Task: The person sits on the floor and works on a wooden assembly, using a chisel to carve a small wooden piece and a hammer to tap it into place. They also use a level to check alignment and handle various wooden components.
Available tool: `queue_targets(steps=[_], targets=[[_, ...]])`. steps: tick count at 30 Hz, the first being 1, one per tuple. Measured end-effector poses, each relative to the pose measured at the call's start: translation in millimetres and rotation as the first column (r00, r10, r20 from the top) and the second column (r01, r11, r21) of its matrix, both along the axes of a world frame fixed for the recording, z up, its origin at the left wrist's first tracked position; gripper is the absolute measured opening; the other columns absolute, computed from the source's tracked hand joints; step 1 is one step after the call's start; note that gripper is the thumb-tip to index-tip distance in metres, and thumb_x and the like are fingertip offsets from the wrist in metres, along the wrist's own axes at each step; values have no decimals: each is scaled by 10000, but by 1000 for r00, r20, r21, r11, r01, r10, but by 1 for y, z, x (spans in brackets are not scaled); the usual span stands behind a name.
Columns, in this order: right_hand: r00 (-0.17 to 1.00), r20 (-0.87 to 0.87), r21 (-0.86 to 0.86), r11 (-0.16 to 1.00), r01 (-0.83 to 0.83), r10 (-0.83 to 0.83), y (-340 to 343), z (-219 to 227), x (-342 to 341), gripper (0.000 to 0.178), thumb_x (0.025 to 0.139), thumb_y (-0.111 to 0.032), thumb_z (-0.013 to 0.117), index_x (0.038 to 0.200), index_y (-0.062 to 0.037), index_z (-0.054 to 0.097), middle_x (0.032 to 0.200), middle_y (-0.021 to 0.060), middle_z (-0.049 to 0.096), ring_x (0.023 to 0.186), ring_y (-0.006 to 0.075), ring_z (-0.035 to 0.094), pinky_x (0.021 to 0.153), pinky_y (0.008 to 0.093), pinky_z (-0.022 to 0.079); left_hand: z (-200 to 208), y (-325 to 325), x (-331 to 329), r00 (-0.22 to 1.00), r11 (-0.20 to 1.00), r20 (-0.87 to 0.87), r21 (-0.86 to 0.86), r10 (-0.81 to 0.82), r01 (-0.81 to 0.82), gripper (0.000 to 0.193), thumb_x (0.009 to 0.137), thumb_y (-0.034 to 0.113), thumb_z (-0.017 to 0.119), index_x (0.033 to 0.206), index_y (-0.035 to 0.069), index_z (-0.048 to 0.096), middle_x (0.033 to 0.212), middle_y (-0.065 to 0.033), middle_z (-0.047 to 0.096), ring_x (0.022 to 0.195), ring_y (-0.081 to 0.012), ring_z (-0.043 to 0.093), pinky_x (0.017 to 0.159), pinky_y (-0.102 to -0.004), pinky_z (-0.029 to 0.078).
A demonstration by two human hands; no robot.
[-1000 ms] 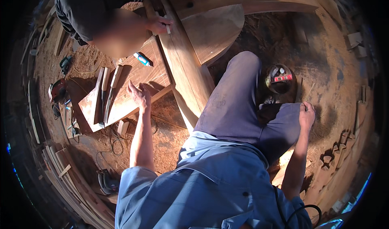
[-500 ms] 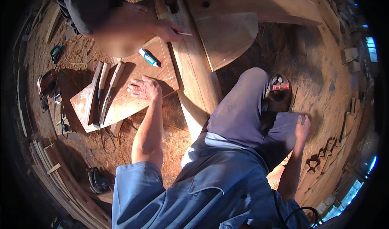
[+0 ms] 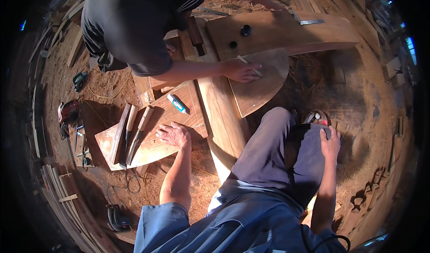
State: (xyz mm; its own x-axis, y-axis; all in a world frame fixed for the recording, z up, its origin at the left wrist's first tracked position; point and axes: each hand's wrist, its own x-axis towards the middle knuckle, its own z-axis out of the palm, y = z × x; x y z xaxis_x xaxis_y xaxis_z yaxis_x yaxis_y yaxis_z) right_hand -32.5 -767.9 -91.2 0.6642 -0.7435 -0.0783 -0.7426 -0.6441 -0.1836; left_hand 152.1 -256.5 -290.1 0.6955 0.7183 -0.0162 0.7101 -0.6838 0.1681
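My left hand (image 3: 174, 135) lies flat with its fingers spread on a pale wooden board (image 3: 184, 142). Close to it on the same board are a white and blue tube (image 3: 177, 103), two wooden-handled chisels (image 3: 142, 124) and a narrow wood strip (image 3: 119, 134). My right hand (image 3: 330, 143) rests on my knee, fingers stretched over the trouser cloth and holding nothing. Across from me a co-worker leans over the work. That person's hand (image 3: 242, 70) is on a round-ended board (image 3: 264, 87), with a thin pencil-like stick in its fingers.
A long wooden beam (image 3: 224, 114) runs away from me between the boards. On the far plank (image 3: 286, 29) lie a metal square (image 3: 311, 22) and a small black object (image 3: 246, 30). Power tools (image 3: 70, 112) and cords sit at left, above stacked strips (image 3: 67, 203). Shavings cover the floor.
The co-worker's arm has reached right across the beam, bringing the pencil-like stick onto the round-ended board. The whole view has shifted. My hands keep their places on the board and knee.
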Motion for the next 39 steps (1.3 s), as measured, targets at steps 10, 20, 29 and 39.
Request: queue_targets(steps=[10,20,29,39], targets=[[989,-142,-113,992,-61,44,3,-3,31,487,890,-385,647,1274,-87,616,1292,188,575,1190,395,535,1003,469,432,2,-6,4,999,999,-33,32,32,-31,662,1022,409,390,1511,-24,278,1579,-278,221,1492,-437,140,1198,-531,136],[773,334,438,637,-634,540,128,57,190,422,944,-148,583,1352,-42,566,810,181,694,779,273,706,743,360,527,1,-6,5,1000,999,2,14,30,-30,667,1009,412,407,1507,-15,283,1578,-267,220,1488,-437,150,1201,-537,128],[93,994,113,-507,-854,65,220,172,139,626,1038,-491,315,833,-37,694,726,66,675,717,235,691,740,383,486,-13,-1,5,998,999,-48,36,33,-31,703,1009,455,337,1544,8,248,1615,-254,174,1501,-427,134,1211,-537,105],[104,696,-184,-316,-931,-711,308,193,113,744,635,-784,707,712,-55,581,559,-2,544,410,111,525,339,224,360,-75,25,13,994,988,-65,135,88,-78,712,1001,519,331,1562,83,277,1624,-184,231,1514,-368,162,1196,-551,135]])
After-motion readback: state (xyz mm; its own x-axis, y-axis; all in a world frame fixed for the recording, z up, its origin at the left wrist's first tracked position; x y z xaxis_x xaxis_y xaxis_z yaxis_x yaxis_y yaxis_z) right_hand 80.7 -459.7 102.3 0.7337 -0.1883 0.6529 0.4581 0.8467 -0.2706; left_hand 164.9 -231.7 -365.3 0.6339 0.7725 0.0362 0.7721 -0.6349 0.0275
